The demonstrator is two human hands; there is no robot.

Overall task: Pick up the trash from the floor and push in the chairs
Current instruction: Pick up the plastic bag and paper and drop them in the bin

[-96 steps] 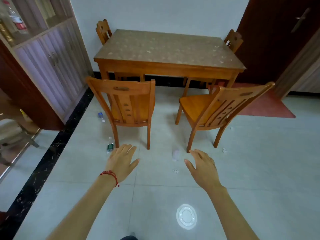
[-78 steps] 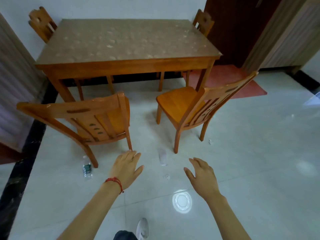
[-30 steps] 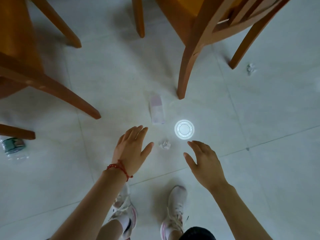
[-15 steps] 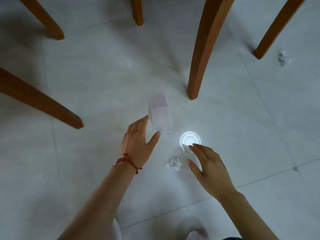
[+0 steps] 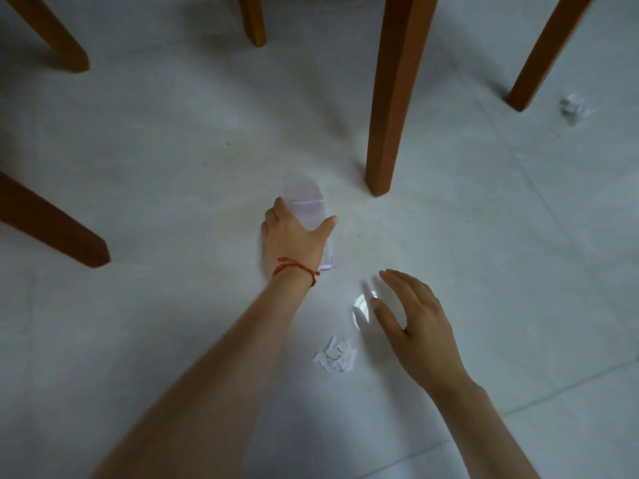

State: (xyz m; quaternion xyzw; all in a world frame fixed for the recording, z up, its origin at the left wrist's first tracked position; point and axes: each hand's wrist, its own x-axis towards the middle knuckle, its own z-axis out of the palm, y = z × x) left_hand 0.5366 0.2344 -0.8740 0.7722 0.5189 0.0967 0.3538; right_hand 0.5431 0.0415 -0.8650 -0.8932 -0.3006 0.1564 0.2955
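A pale translucent plastic cup (image 5: 306,203) lies on its side on the grey tiled floor. My left hand (image 5: 292,236), with a red string at the wrist, is wrapped over the cup, thumb on its right side and fingers on its left. My right hand (image 5: 411,321) hovers open just above the floor, fingers spread, to the right of a crumpled white paper ball (image 5: 335,354). A second paper ball (image 5: 572,107) lies far right, beside a chair leg (image 5: 534,60).
Orange wooden chair legs stand around the spot: one thick leg (image 5: 389,98) just right of the cup, a slanted leg (image 5: 52,226) at the left, others (image 5: 254,19) along the top. A round bright light reflection (image 5: 361,307) shows on the tiles by my right hand.
I have bent down from standing until the floor fills the view. My left hand reached forward and closed over the cup. My right hand stayed open near the paper ball.
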